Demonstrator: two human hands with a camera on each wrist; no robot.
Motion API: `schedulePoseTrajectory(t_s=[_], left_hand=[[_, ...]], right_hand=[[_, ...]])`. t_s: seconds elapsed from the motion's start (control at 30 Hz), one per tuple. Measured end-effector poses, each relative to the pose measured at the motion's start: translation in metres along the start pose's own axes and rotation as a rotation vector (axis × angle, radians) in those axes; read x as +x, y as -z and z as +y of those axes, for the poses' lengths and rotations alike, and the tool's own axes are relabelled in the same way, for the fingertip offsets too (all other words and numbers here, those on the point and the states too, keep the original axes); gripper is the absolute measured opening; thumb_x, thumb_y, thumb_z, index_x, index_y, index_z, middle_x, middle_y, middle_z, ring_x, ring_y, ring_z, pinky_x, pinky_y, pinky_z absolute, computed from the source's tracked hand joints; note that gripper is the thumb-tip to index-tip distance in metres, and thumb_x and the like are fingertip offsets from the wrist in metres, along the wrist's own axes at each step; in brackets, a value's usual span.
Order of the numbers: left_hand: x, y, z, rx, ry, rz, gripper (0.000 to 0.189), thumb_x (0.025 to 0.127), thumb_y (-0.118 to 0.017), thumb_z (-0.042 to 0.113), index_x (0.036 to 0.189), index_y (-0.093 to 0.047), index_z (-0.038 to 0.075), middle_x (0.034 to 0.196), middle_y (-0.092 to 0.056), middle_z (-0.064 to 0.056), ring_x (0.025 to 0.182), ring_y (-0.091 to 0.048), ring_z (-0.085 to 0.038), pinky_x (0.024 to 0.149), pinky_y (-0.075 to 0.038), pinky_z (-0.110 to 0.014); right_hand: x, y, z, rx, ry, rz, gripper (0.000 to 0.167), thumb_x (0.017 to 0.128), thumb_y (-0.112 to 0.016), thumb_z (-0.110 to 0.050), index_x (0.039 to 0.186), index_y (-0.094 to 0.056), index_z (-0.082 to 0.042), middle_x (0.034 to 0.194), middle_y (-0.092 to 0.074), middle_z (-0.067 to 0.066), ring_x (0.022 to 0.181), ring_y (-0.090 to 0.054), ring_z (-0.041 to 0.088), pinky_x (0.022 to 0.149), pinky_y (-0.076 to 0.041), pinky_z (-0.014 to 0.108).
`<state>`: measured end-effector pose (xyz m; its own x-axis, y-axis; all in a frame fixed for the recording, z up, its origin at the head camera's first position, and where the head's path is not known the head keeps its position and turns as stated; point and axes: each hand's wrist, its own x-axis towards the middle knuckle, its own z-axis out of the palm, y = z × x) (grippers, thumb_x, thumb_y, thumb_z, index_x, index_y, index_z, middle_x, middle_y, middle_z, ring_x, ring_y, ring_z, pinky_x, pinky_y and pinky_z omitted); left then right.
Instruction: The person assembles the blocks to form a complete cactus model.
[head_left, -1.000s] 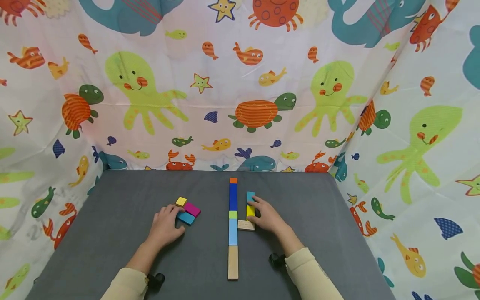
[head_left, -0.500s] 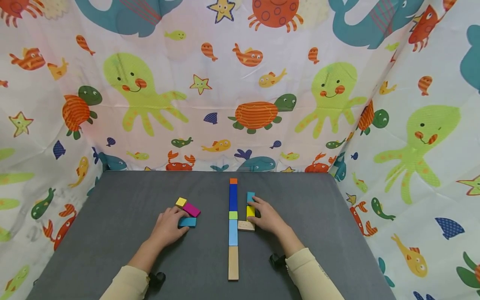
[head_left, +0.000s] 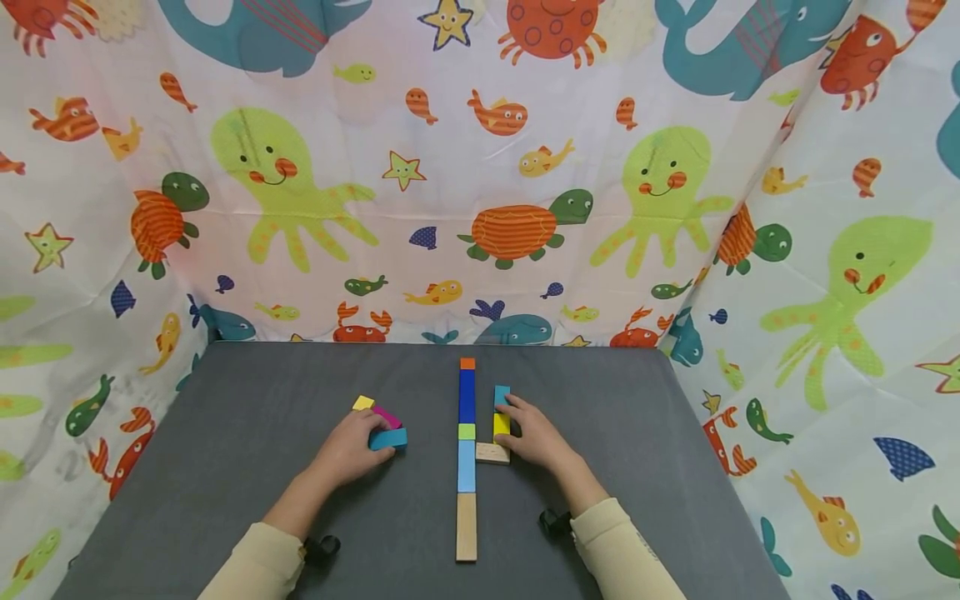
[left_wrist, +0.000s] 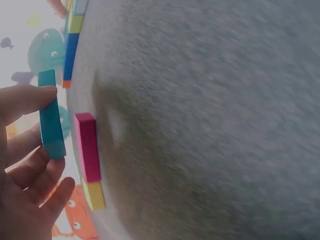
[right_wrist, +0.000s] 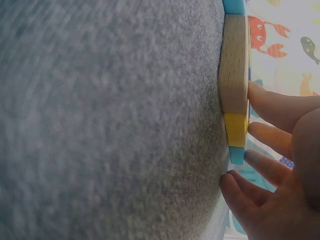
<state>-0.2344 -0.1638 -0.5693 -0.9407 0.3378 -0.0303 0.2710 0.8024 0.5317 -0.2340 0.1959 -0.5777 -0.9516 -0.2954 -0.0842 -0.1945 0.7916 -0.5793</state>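
My left hand (head_left: 348, 450) pinches a blue block (head_left: 388, 438) between thumb and fingers. The left wrist view shows that block raised off the cloth. Just behind it lie a magenta block (left_wrist: 88, 147) and a small yellow block (left_wrist: 94, 195), both partly hidden by the hand in the head view. My right hand (head_left: 536, 437) rests with loose fingers along a yellow block (head_left: 500, 427) and a blue block (head_left: 502, 393) that stand end to end. A short wooden block (head_left: 492, 453) joins them to a long straight row with a dark blue block (head_left: 467, 396).
Along the row also lie an orange block (head_left: 468, 363), a green block (head_left: 467, 432), a light blue block (head_left: 466, 467) and a long wooden block (head_left: 466, 527). Grey cloth (head_left: 622, 400) covers the table. A sea-animal curtain (head_left: 420, 217) hangs behind and beside it.
My left hand has turned the blue block straighter, lifted it and moved it right, away from its place against the magenta block. The right hand has stayed put.
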Motion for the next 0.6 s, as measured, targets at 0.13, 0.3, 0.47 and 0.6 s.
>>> schedulePoseTrajectory(t_s=[0.13, 0.3, 0.47, 0.6], left_hand=[[0.006, 0.002, 0.008, -0.029, -0.040, 0.003, 0.031, 0.087, -0.087, 0.024, 0.111, -0.075, 0.009, 0.107, -0.065, -0.004, 0.101, -0.059, -0.023, 0.096, -0.055, -0.050], [0.015, -0.003, 0.015, -0.035, -0.061, 0.011, 0.030, 0.090, -0.086, 0.023, 0.114, -0.075, 0.009, 0.109, -0.065, -0.004, 0.102, -0.058, -0.023, 0.097, -0.055, -0.049], [0.024, -0.013, 0.023, 0.014, -0.089, 0.031, 0.032, 0.091, -0.086, 0.023, 0.117, -0.076, 0.007, 0.115, -0.067, -0.007, 0.107, -0.058, -0.026, 0.098, -0.055, -0.049], [0.031, -0.022, 0.031, 0.043, -0.077, 0.050, 0.034, 0.091, -0.086, 0.025, 0.119, -0.076, 0.006, 0.117, -0.068, -0.008, 0.108, -0.058, -0.027, 0.100, -0.055, -0.048]], right_hand=[[-0.001, -0.003, 0.000, 0.001, -0.001, 0.007, 0.060, 0.100, -0.077, -0.025, 0.153, -0.056, -0.006, 0.167, -0.041, 0.019, 0.152, -0.040, 0.044, 0.121, -0.036, 0.062], [-0.002, -0.004, 0.002, -0.002, 0.007, 0.019, 0.060, 0.099, -0.077, -0.024, 0.153, -0.057, -0.006, 0.166, -0.041, 0.019, 0.151, -0.041, 0.045, 0.120, -0.037, 0.063], [-0.003, -0.005, 0.003, 0.003, 0.008, 0.029, 0.061, 0.098, -0.078, -0.024, 0.153, -0.057, -0.006, 0.167, -0.041, 0.019, 0.151, -0.041, 0.045, 0.120, -0.036, 0.063], [-0.003, -0.006, 0.003, 0.000, 0.008, 0.027, 0.061, 0.099, -0.077, -0.025, 0.153, -0.057, -0.007, 0.167, -0.041, 0.018, 0.152, -0.040, 0.044, 0.121, -0.036, 0.062]])
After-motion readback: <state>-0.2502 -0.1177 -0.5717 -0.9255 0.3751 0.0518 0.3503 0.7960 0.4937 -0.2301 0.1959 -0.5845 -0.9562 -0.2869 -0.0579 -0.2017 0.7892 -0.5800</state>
